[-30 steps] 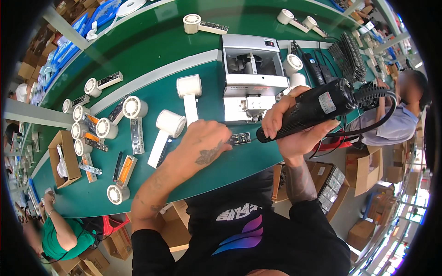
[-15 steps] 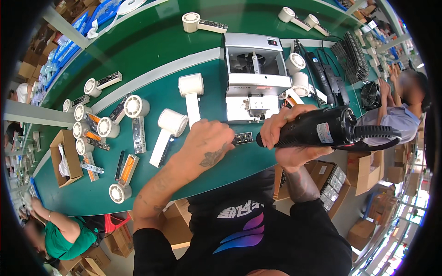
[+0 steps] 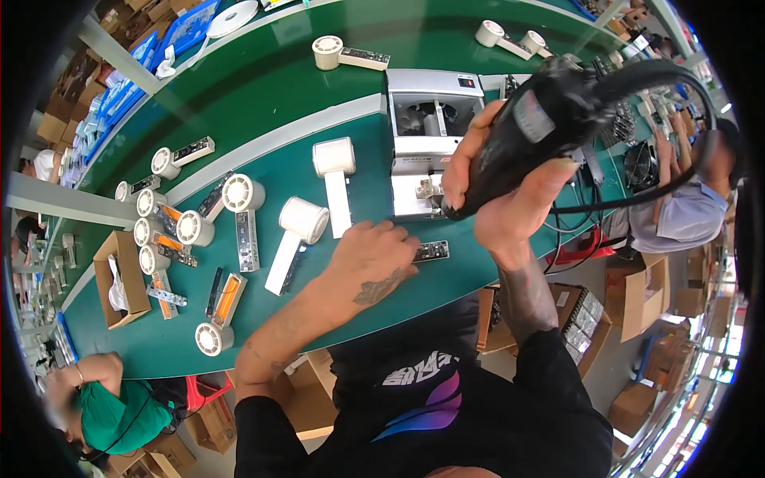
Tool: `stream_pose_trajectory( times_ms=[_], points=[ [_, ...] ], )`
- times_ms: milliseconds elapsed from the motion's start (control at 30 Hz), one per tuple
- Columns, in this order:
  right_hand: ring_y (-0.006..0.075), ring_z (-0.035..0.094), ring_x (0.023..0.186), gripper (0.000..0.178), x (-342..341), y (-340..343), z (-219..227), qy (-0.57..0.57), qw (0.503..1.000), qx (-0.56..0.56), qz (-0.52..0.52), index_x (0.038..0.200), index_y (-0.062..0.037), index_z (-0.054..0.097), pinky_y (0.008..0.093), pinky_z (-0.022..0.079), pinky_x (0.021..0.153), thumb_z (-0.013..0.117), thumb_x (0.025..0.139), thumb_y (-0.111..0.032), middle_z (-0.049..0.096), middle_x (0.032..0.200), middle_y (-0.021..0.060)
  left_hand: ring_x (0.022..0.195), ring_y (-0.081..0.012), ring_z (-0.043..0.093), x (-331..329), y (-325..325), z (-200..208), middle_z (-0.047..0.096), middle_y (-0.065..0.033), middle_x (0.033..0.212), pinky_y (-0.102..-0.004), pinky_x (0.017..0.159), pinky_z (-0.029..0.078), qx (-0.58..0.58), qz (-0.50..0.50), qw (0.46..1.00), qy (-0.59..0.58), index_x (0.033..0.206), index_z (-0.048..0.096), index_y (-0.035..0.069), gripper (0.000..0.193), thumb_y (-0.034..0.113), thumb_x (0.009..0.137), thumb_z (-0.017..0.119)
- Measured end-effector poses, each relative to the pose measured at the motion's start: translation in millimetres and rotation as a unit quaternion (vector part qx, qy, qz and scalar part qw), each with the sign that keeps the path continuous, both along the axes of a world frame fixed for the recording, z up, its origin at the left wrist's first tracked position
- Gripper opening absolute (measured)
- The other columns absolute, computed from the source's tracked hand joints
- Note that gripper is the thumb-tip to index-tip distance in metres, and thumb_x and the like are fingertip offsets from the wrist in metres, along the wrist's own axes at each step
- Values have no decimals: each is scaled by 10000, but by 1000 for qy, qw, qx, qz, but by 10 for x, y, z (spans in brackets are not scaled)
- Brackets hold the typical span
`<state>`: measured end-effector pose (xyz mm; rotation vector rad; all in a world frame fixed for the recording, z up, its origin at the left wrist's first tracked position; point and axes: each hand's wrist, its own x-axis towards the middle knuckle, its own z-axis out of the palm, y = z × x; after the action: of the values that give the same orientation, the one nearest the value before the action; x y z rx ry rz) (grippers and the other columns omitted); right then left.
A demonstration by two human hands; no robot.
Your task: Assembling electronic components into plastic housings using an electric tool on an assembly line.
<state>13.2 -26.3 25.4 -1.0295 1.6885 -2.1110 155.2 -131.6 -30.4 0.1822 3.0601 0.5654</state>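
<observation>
My right hand [image 3: 518, 199] grips a black corded electric screwdriver [image 3: 530, 119]. Its lower end is by the front block of a silver screw feeder [image 3: 430, 143]; whether it touches cannot be told. Closed over a piece at the table's near side is my left hand [image 3: 374, 259]. From under its fingers sticks out a fan handle with a circuit board [image 3: 432, 252]; the hand hides the remainder. Just beyond this hand lie two white handheld fans, one with its handle toward me [image 3: 335, 171] and one slanting [image 3: 296, 239].
More opened fans [image 3: 239, 195] with bare boards lie to the left, beside a small cardboard box [image 3: 121, 279]. A raised green strip [image 3: 271, 80] runs along the back. The black cord [image 3: 637, 199] loops at right. A co-worker [image 3: 673, 183] sits far right, another [image 3: 119, 406] lower left.
My right hand has tilted the screwdriver up, its lower end now by the feeder's front block instead of beside the circuit board. My left hand stays closed over the fan handle.
</observation>
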Motion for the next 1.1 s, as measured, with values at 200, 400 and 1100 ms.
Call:
stream_pose_trajectory(
  times_ms=[200,400,1100],
  points=[
    [186,456,446,1054,214,144,-174,-102,990,-56,84,1195,-51,404,313,399,441,317,692,-973,473,596,88,996,-256,563,243,-242,387,599,-79,941,-369,809,456,49,36,997,52,1053,616,50,442,205,689,813],
    [179,449,457,1095,387,-60,-151,-114,988,-17,105,1223,-50,418,312,400,445,329,664,-987,494,603,99,983,-289,528,388,-337,214,568,-87,944,-394,823,430,94,44,989,107,1073,585,55,487,162,660,820],
    [181,448,448,1087,339,-158,-306,-125,986,-33,108,1198,-26,390,327,402,439,323,677,-978,490,623,86,946,-299,518,402,-354,145,538,-94,994,-403,839,422,126,60,988,67,1084,552,66,464,137,696,797]
  ],
)
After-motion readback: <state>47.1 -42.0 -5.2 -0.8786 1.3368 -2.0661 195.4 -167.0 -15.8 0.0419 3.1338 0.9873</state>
